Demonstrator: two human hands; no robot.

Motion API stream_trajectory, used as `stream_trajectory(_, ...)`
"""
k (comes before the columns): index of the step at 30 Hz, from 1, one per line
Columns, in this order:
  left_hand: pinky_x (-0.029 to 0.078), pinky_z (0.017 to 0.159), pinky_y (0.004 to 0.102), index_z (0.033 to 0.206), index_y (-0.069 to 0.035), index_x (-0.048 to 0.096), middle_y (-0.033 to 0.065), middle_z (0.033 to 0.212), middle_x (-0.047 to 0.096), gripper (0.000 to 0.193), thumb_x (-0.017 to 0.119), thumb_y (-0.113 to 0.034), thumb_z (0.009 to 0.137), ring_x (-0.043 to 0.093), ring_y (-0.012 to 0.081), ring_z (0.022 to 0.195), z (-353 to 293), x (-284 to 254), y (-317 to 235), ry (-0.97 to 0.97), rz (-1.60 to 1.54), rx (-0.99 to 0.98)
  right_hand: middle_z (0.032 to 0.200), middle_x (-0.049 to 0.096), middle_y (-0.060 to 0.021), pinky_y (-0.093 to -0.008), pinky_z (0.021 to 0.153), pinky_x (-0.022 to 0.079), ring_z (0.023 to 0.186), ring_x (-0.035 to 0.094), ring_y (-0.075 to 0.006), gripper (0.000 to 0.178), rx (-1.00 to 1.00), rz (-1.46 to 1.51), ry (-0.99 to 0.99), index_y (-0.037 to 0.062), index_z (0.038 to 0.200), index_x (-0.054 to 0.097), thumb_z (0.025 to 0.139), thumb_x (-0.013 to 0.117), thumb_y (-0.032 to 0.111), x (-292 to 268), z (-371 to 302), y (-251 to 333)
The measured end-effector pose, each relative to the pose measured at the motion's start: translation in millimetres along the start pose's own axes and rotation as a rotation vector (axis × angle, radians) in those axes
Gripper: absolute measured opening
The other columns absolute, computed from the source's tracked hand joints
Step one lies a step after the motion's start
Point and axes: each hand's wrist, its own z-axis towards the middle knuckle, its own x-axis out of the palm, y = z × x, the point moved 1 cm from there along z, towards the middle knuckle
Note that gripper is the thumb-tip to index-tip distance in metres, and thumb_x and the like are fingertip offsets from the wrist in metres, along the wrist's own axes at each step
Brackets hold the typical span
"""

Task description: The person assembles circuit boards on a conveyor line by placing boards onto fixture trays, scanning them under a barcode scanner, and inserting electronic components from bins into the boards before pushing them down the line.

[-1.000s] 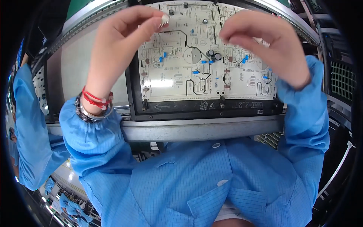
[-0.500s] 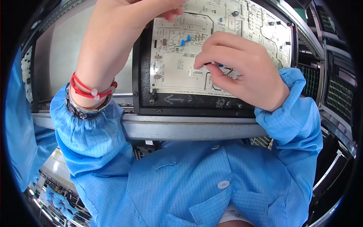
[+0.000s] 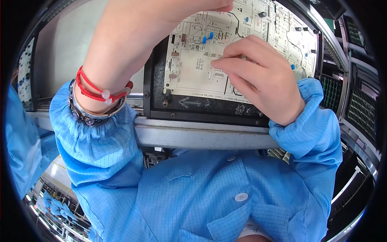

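Observation:
A cream circuit board (image 3: 187,70) lies in a black frame (image 3: 157,72) in front of me. Small blue components (image 3: 204,40) stand on its left part, with a dark cylindrical component (image 3: 262,14) farther back. Over the board's near middle is my right hand (image 3: 262,76), thumb and forefinger brought together in a pinch. Whatever sits between those fingertips is too hidden to make out. My left hand (image 3: 177,10) reaches across the board's far left corner. The top edge of the picture cuts off most of its fingers, so their grip does not show.
A metal rail (image 3: 201,137) runs between my body and the frame. To the left is a grey panel (image 3: 88,52), with another person's blue sleeve (image 3: 24,149) at the far left. Dark racks with green grids (image 3: 360,105) stand at the right.
My left hand has moved farther right and up, toward the picture's top edge. My right hand has shifted slightly, still pinched. The board and frame appear a little farther right and up.

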Motion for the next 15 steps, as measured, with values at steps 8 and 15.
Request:
stream_trajectory(8,0.05,0.073,0.0196,0.108,0.005,0.059,0.0117,0.092,0.066,0.028,0.064,-0.004,0.082,0.063,0.0115,0.082,1,1,-2,-0.001,0.031,0.035,0.086,0.055,-0.0095,-0.0305,0.064,0.047,0.076,0.054,-0.0238,0.025,-0.078,-0.129,-0.019,-0.0015,0.091,0.064,0.066,0.065,-0.002,6,2,9)
stream_trajectory(15,0.05,0.074,0.0197,0.107,0.004,0.06,0.0098,0.092,0.066,0.026,0.063,0.0,0.081,0.064,0.0118,0.082,-1,3,-4,-0.064,0.117,-0.01,0.095,0.061,-0.0095,-0.0294,0.064,0.049,0.083,0.058,-0.0228,0.021,-0.201,-0.252,-0.084,-0.0026,0.089,0.063,0.071,0.066,0.006,-24,10,-16)
